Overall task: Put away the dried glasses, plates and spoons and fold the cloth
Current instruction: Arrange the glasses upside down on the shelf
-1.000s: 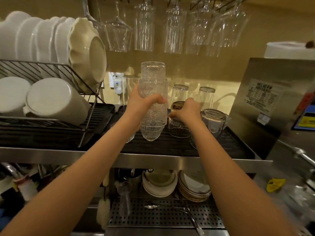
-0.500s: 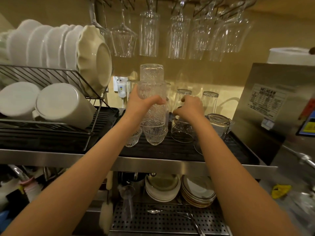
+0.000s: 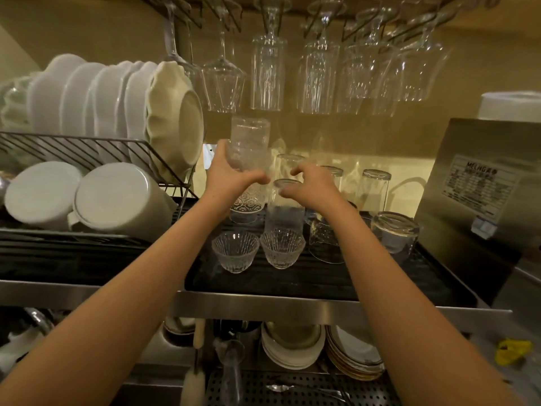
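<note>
Centre of frame: your left hand [image 3: 231,178] grips the stack of embossed glasses [image 3: 249,139], whose long axis stands upright over the rear of the black ribbed tray [image 3: 322,284]. The upturned clear tumbler [image 3: 285,213], also upright, lies directly beneath your right hand [image 3: 314,187]. Its half-curled fingers hover at the base, and whether they pinch it cannot be told. Two fluted glass bowls [image 3: 235,253] stand lower in the frame.

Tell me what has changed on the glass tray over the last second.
The left hand has carried the stack of patterned glasses back and left, off the ribbed bowl it stood over. The right hand has let go of the upturned glass and now pinches the rim of the tall glass above that bowl. Plates in the rack and hanging stemware stayed put.
</note>
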